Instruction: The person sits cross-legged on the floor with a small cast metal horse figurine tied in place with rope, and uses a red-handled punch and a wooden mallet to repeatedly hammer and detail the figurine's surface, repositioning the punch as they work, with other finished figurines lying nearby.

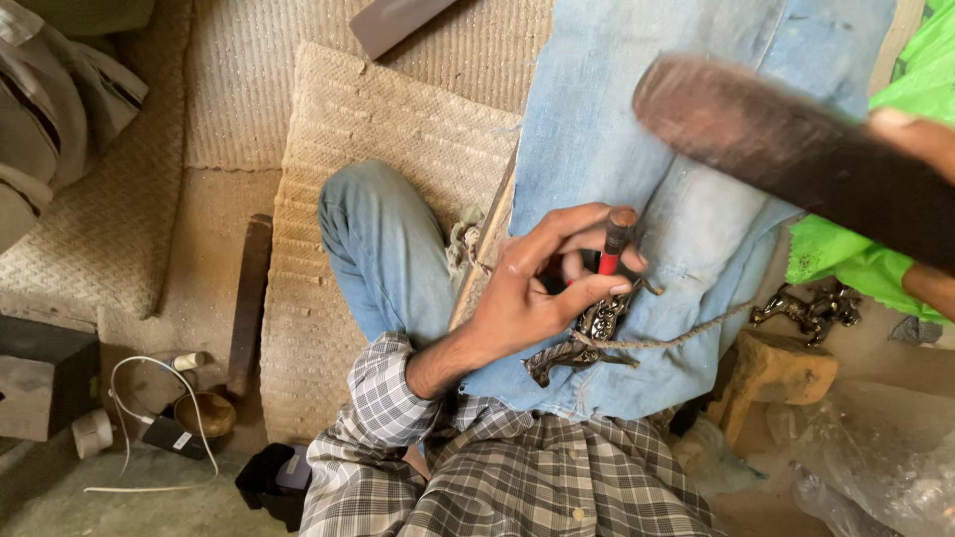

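Your left hand (542, 288) pinches a red-handled chisel (612, 247) upright on a small metal figure (587, 338), mid-frame on your lap. Right hand (910, 134) grips a blurred hammer (786, 139), upper right. Figure looks hard, heavy; string (676, 338) ties it.

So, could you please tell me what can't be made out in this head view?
- Right hand: mostly cut off by the right edge; only a bit shows on the handle.
- Mallet: motion-blurred, so its surface and exact shape are unclear.
- Metal figure: partly hidden under the left hand and rope.
- Red-handled punch: its tip is hidden by the fingers.
- Second metal figure: too small for detail.
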